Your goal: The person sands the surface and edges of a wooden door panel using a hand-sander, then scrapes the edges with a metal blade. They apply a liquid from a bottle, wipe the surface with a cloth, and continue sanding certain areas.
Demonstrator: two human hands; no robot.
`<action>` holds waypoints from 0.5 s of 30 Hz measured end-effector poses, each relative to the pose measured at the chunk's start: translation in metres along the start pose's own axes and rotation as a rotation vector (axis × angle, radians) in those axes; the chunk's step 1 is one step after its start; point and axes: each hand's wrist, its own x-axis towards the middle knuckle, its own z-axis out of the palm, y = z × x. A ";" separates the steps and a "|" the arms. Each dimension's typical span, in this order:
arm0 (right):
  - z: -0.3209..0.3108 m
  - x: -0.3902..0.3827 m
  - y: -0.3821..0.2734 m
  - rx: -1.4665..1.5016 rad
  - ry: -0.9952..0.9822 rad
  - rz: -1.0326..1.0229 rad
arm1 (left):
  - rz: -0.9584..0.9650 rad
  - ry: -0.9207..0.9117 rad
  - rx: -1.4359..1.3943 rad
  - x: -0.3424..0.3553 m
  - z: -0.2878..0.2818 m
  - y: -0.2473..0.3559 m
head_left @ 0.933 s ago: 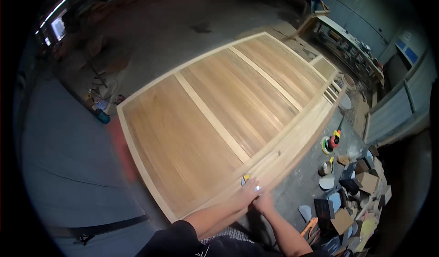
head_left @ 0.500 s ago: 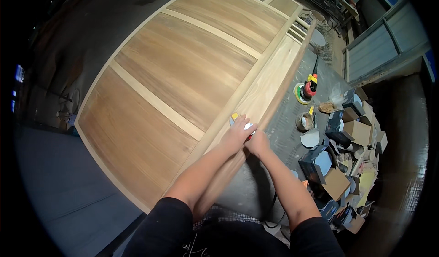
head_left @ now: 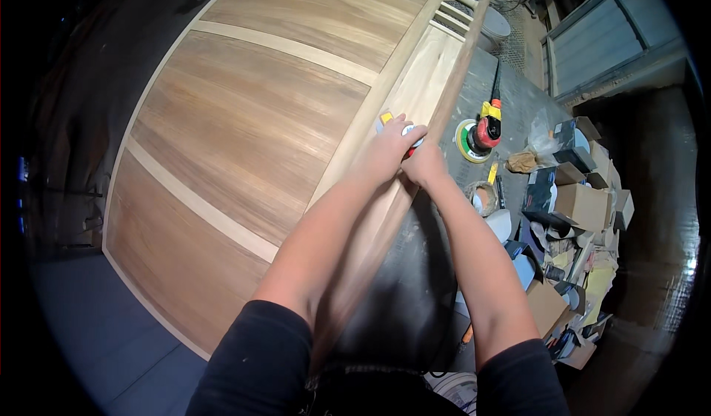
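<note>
Both hands are closed on a hand-held sander (head_left: 386, 118), of which a yellow front corner and bits of white and red show between my fingers. My left hand (head_left: 385, 153) lies over its front and top. Right behind it, my right hand (head_left: 425, 166) wraps round the red rear part. The sander rests on a pale wooden board (head_left: 426, 68) that runs lengthwise between two rounded rails of a large wooden panelled piece (head_left: 252, 98). My fingers hide most of the tool and its underside.
Right of the rail, a round red-and-black sander (head_left: 485, 131) lies on the dark worktable (head_left: 463, 94). Nearby are a roll of tape (head_left: 481, 198), a crumpled brown rag (head_left: 521, 162) and piled open cardboard boxes (head_left: 581, 207). White buckets (head_left: 495, 27) stand beyond the far end.
My hands and the sander have moved forward along the board, away from my body. The view has shifted forward too. Both hands keep their hold.
</note>
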 end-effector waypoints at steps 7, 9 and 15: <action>-0.016 0.066 0.014 -0.037 0.016 0.035 | -0.063 -0.059 -0.010 0.062 0.011 -0.011; -0.016 0.065 0.014 -0.047 -0.011 0.064 | -0.072 -0.074 0.002 0.060 0.009 -0.010; 0.001 0.036 0.013 -0.082 -0.022 0.114 | -0.063 -0.072 -0.001 0.024 -0.011 0.008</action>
